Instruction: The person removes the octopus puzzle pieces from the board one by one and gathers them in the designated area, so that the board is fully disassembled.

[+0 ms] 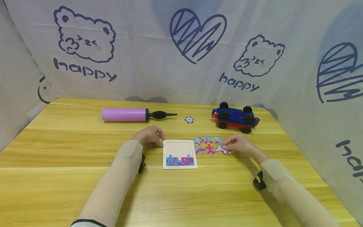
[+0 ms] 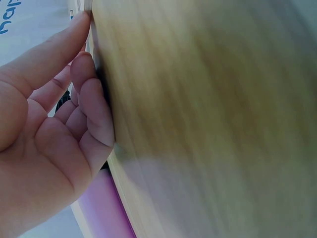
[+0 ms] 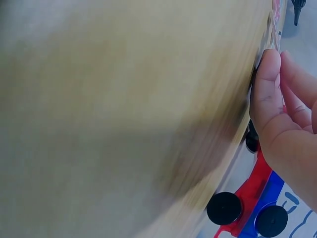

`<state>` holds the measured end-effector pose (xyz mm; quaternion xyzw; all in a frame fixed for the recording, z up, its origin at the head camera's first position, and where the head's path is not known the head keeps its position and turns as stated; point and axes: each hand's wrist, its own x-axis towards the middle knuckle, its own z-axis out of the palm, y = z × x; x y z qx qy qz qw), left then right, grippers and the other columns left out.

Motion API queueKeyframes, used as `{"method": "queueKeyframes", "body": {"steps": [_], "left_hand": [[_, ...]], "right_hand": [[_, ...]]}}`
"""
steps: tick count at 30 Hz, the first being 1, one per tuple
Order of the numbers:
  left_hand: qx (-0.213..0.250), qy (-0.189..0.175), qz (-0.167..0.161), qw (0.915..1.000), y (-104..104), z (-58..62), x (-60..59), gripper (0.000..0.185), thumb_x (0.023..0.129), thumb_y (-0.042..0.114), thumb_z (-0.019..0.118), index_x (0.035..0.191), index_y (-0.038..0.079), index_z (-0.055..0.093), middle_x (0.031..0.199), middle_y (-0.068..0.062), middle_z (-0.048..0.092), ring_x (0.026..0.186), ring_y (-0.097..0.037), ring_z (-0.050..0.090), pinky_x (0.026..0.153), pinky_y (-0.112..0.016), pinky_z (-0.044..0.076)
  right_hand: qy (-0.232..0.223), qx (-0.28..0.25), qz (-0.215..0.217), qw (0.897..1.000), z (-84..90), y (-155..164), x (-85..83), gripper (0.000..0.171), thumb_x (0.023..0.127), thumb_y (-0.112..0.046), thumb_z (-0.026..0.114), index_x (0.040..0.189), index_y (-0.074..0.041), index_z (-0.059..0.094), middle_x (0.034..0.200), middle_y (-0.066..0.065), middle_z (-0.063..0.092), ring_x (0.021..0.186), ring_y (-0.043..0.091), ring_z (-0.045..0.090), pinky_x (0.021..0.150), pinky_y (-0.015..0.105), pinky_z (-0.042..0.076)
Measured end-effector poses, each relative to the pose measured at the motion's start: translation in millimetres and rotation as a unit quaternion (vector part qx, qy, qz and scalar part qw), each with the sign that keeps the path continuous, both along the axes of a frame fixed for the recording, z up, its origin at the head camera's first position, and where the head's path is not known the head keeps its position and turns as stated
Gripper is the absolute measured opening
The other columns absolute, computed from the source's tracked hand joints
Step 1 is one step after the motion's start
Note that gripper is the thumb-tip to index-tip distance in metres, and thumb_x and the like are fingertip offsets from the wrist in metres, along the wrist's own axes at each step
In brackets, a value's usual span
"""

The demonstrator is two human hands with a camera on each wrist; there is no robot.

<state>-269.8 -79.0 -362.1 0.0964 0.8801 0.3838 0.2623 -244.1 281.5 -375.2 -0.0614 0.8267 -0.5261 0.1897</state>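
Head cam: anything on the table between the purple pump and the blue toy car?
One thing: a small blue-and-white round chip lies between the purple cylindrical hand pump and the overturned blue-and-red toy car, with bare wood either side. Only the head view shows it.

- Square pale wooden puzzle tray [image 1: 180, 144], flat on table, bottom row filled with pink-and-blue pieces.
- Loose pink-and-blue jigsaw pieces [image 1: 209, 145], clustered flat just right of tray.

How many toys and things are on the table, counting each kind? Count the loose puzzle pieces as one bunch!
Purple balloon pump with black nozzle: 1
Small blue-and-white round chip: 1
Blue-and-red toy car lying upside down: 1
White square puzzle tray: 1
Bunch of loose pink-and-blue puzzle pieces: 1
Total: 5
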Motion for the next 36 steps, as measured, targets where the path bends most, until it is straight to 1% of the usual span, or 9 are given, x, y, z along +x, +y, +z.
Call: {"method": "queueKeyframes", "body": {"steps": [6,13,23,30,36], "left_hand": [[0.001,-0.001,0.001,1.0000,-0.2,-0.5,-0.5,0.019,0.074,0.002,0.070,0.090,0.003,0.058,0.063,-0.002,0.048,0.056,-0.011,0.047,0.053,-0.022,0.042],[0.001,-0.004,0.002,1.0000,0.0,-0.1,-0.1,0.019,0.075,0.002,0.070,0.089,0.003,0.058,0.064,-0.003,0.048,0.056,-0.011,0.046,0.052,-0.022,0.041],[-0.001,-0.001,-0.002,1.0000,0.2,0.3,-0.3,0.019,0.075,0.002,0.070,0.090,0.003,0.058,0.064,-0.002,0.048,0.056,-0.011,0.046,0.052,-0.022,0.041],[-0.003,-0.003,0.003,1.0000,0.4,-1.3,-1.4,0.019,0.075,0.001,0.070,0.090,0.003,0.058,0.066,-0.003,0.049,0.056,-0.011,0.047,0.052,-0.022,0.041],[-0.004,-0.004,0.006,1.0000,0.2,-2.2,-1.9,0.019,0.074,0.001,0.070,0.090,0.003,0.059,0.065,-0.003,0.049,0.056,-0.011,0.047,0.052,-0.022,0.041]], "right_hand": [[0.000,0.001,-0.004,1.000,-1.3,-0.9,-2.1,0.018,0.080,0.010,0.058,0.094,0.020,0.054,0.069,0.005,0.061,0.056,0.012,0.058,0.056,0.026,0.050],[0.009,0.005,0.010,1.000,0.2,-1.6,-1.8,0.019,0.080,0.011,0.057,0.094,0.022,0.052,0.068,0.007,0.062,0.056,0.012,0.059,0.055,0.025,0.050],[0.013,0.003,0.011,1.000,0.2,-0.6,-1.9,0.018,0.081,0.010,0.057,0.095,0.021,0.052,0.069,0.008,0.062,0.056,0.012,0.059,0.054,0.025,0.050],[0.018,0.012,0.002,1.000,6.3,-9.5,1.1,0.020,0.081,0.006,0.059,0.095,0.018,0.053,0.071,0.008,0.061,0.058,0.013,0.058,0.056,0.026,0.050],[0.018,0.010,0.016,1.000,12.5,-22.3,4.0,0.021,0.082,0.005,0.059,0.096,0.019,0.053,0.075,0.011,0.061,0.059,0.015,0.059,0.058,0.029,0.051]]}}
